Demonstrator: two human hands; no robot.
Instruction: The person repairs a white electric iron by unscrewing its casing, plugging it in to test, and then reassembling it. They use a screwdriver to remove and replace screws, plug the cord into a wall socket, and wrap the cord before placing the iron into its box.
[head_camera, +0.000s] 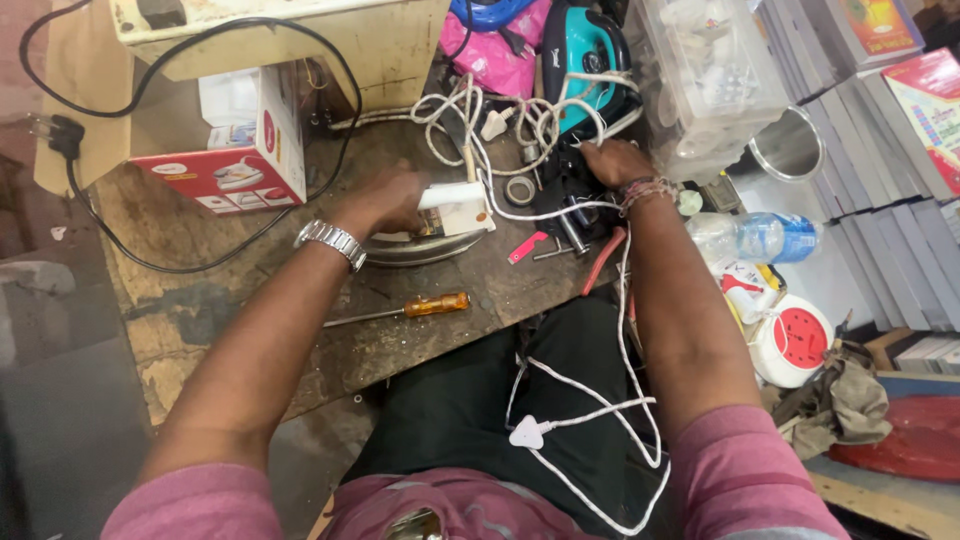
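White-topped iron lies gripped under the left hand; right hand presses black parts.

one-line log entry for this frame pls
left hand: grips white iron on workbench | right hand: among parts beside teal iron | screwdriver: lying untouched | white cord: over lap

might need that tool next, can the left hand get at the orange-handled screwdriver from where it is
Probably yes. The orange-handled screwdriver lies bare on the wooden bench, just on the near side of the left hand, with nothing on top of it. The hand rests on the white clothes iron, so it must let go first.
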